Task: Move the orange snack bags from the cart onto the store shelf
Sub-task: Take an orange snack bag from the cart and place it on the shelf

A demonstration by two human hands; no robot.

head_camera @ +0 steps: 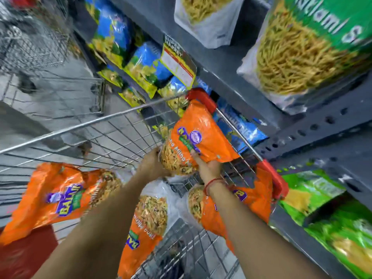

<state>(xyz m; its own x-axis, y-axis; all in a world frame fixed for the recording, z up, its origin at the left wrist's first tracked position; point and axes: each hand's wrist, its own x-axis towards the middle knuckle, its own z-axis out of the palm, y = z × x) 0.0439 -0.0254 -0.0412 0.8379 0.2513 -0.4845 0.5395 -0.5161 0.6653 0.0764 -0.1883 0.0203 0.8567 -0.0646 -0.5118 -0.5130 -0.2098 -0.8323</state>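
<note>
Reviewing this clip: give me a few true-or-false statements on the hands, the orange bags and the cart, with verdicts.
1. Both hands hold one orange snack bag. True: left hand, right hand.
2. The held bag already rests on the shelf. False: it is above the wire cart.
3. Three more orange bags lie in the cart. True.
4. The cart's corner guards are blue. False: the corner guards are red.
5. The right wrist is bare. False: it wears a red thread.

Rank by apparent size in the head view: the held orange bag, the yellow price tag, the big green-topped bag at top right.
1. Green-topped bag, though it is nearer the camera.
2. Held orange bag, gripped by both hands.
3. Yellow price tag.
</note>
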